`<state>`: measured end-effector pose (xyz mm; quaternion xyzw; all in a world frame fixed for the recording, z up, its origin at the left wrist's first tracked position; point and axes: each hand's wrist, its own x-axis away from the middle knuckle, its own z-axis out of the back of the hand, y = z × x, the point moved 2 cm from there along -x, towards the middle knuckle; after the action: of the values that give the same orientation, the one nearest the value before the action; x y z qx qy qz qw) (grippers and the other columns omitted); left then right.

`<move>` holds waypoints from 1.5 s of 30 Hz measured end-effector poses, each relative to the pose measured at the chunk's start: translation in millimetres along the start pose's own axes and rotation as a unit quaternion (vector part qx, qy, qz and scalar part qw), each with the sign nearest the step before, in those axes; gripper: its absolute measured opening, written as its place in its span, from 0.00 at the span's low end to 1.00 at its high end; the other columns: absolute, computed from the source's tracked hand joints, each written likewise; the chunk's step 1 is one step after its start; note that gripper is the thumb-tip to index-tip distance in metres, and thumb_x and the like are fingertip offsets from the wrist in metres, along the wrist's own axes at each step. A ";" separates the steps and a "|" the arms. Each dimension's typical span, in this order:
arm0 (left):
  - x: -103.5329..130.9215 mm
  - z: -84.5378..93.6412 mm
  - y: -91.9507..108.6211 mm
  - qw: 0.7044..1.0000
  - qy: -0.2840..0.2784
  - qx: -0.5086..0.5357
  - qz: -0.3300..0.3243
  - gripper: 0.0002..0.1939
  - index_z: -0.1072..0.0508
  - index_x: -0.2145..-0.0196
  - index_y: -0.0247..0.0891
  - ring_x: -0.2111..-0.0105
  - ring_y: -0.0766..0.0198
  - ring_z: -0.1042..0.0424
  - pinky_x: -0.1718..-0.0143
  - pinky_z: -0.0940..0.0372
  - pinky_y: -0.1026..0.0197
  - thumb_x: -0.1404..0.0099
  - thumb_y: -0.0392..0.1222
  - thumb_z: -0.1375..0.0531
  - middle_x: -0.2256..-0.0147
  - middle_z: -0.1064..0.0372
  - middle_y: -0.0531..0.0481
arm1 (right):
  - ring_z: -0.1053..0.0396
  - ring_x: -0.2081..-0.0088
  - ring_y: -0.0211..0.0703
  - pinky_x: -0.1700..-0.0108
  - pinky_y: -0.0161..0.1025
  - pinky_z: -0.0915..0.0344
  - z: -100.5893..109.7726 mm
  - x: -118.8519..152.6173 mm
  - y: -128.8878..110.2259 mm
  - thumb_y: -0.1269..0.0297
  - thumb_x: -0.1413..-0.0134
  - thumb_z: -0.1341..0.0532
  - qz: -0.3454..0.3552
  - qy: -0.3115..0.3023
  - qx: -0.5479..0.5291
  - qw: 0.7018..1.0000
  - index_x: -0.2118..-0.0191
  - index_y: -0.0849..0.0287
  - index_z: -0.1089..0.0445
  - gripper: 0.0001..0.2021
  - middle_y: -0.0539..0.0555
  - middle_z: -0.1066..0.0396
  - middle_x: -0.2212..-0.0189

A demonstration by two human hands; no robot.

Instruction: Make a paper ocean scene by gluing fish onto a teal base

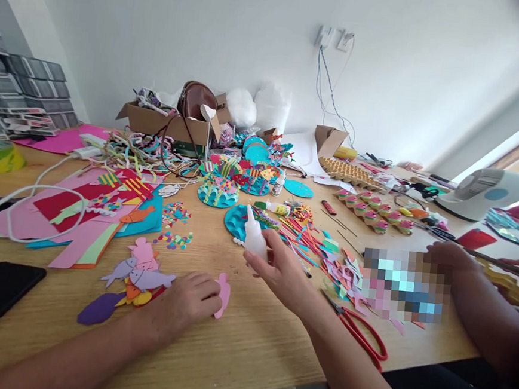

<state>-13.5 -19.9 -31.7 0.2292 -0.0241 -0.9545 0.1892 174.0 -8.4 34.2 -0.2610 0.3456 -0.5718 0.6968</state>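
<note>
My right hand [276,269] is wrapped round a small white squeeze bottle with a pointed nozzle [255,235], held tilted above the table with its tip up. My left hand [195,295] rests low over the tabletop, its curled fingers on the edge of a pink paper cutout [223,296]; the fingertips are partly hidden. Beside that hand lies a pile of paper fish, among them a lilac fish [151,279] and a purple piece [100,308]. Beyond the bottle sits a blue decorated disc [239,220].
Red-handled scissors [365,335] lie right of my right forearm, near paper scraps [347,270]. A co-worker's arm [471,301] reaches in at right. Coloured sheets [19,214], confetti dots [175,239] and a black phone [0,294] lie left. Finished-looking discs [217,194] and a cardboard box [157,122] stand behind.
</note>
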 end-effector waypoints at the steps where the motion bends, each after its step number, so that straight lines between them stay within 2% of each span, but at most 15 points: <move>1: -0.4 0.2 0.0 1.000 -0.002 0.001 0.001 0.10 0.35 0.70 0.38 0.67 0.64 0.36 0.66 0.42 0.62 0.32 0.34 0.51 0.70 0.33 0.52 | 0.39 0.73 0.38 0.74 0.34 0.45 4.1 6.9 6.2 0.54 0.48 0.43 -0.003 0.004 -0.024 1.000 0.60 0.56 0.37 0.13 0.49 0.35 0.74; 5: -0.4 1.3 0.3 1.000 -0.005 -0.008 0.001 0.10 0.34 0.70 0.38 0.67 0.64 0.36 0.66 0.42 0.62 0.32 0.33 0.51 0.69 0.33 0.51 | 0.41 0.75 0.37 0.74 0.35 0.44 17.6 27.6 22.7 0.53 0.48 0.43 -0.047 0.025 -0.097 0.994 0.57 0.56 0.36 0.15 0.48 0.38 0.76; 9: 0.0 0.5 -0.3 1.000 0.000 -0.019 0.014 0.09 0.32 0.69 0.38 0.66 0.64 0.35 0.65 0.41 0.62 0.33 0.31 0.50 0.69 0.33 0.51 | 0.44 0.77 0.35 0.77 0.33 0.47 18.2 40.7 35.1 0.52 0.52 0.38 -0.105 0.039 -0.203 0.973 0.63 0.56 0.39 0.16 0.46 0.39 0.77; 11: 0.1 0.1 -0.5 1.000 0.005 -0.018 0.019 0.09 0.32 0.69 0.38 0.65 0.64 0.35 0.64 0.41 0.62 0.33 0.32 0.49 0.68 0.33 0.51 | 0.46 0.78 0.33 0.78 0.32 0.50 14.7 44.2 41.8 0.52 0.55 0.36 -0.126 0.050 -0.265 0.955 0.66 0.56 0.41 0.17 0.45 0.41 0.78; 15: 0.6 3.0 0.6 1.000 -0.002 -0.011 0.027 0.11 0.31 0.69 0.37 0.65 0.63 0.34 0.63 0.38 0.61 0.33 0.32 0.51 0.67 0.31 0.50 | 0.49 0.79 0.31 0.79 0.31 0.53 8.4 46.0 51.1 0.54 0.63 0.31 -0.157 0.094 -0.392 0.902 0.65 0.56 0.39 0.21 0.43 0.42 0.80; 18: 1.3 7.5 2.7 1.000 0.000 -0.003 0.024 0.10 0.30 0.66 0.37 0.61 0.62 0.33 0.59 0.36 0.59 0.33 0.34 0.51 0.64 0.30 0.48 | 0.47 0.78 0.32 0.78 0.30 0.52 4.8 45.9 54.1 0.57 0.67 0.29 -0.171 0.117 -0.450 0.869 0.65 0.57 0.37 0.23 0.45 0.39 0.78; 21: 1.7 9.5 3.7 1.000 0.020 -0.003 0.016 0.11 0.29 0.64 0.37 0.58 0.61 0.32 0.54 0.36 0.59 0.33 0.35 0.52 0.61 0.29 0.47 | 0.43 0.77 0.34 0.77 0.31 0.48 0.9 46.1 56.6 0.59 0.70 0.28 -0.172 0.133 -0.475 0.853 0.64 0.56 0.36 0.23 0.47 0.36 0.75; 27: 2.1 4.5 2.6 1.000 0.009 -0.020 0.013 0.14 0.29 0.66 0.37 0.60 0.62 0.31 0.57 0.35 0.60 0.31 0.35 0.54 0.64 0.30 0.46 | 0.40 0.75 0.35 0.77 0.32 0.45 -8.1 46.5 58.1 0.60 0.68 0.29 -0.165 0.132 -0.489 0.846 0.67 0.56 0.35 0.19 0.48 0.36 0.74; 31: 2.7 3.4 2.3 0.999 -0.017 -0.021 0.024 0.14 0.29 0.66 0.37 0.59 0.61 0.32 0.57 0.35 0.58 0.31 0.36 0.54 0.64 0.31 0.46 | 0.49 0.82 0.30 0.82 0.29 0.54 -11.6 49.1 52.4 0.60 0.66 0.30 -0.176 0.108 -0.508 0.836 0.64 0.55 0.38 0.21 0.42 0.42 0.81; 34: 3.1 3.7 2.4 0.999 -0.029 -0.025 0.024 0.14 0.29 0.65 0.36 0.59 0.60 0.32 0.58 0.35 0.57 0.31 0.37 0.54 0.62 0.31 0.45 | 0.49 0.83 0.29 0.82 0.29 0.55 -11.6 51.2 46.5 0.61 0.63 0.31 -0.168 0.089 -0.493 0.849 0.63 0.55 0.40 0.21 0.41 0.44 0.83; 39: 3.3 4.2 2.5 0.998 -0.035 -0.031 0.031 0.14 0.29 0.64 0.37 0.58 0.60 0.33 0.58 0.35 0.58 0.30 0.38 0.54 0.62 0.31 0.46 | 0.43 0.78 0.31 0.78 0.30 0.47 -10.1 51.0 42.7 0.65 0.67 0.30 -0.152 0.098 -0.471 0.863 0.63 0.54 0.38 0.22 0.44 0.37 0.75; 45: 1.2 6.3 2.7 0.999 -0.027 -0.033 0.022 0.17 0.28 0.63 0.35 0.58 0.61 0.32 0.57 0.35 0.59 0.30 0.37 0.56 0.62 0.30 0.44 | 0.43 0.78 0.32 0.78 0.30 0.47 -11.8 50.1 42.7 0.62 0.64 0.31 -0.155 0.103 -0.435 0.881 0.63 0.56 0.39 0.21 0.44 0.38 0.77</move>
<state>-16.3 -23.2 -26.2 0.1963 -0.0025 -0.9563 0.2166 196.5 -48.0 -14.7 -0.5281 0.5842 -0.4884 0.3759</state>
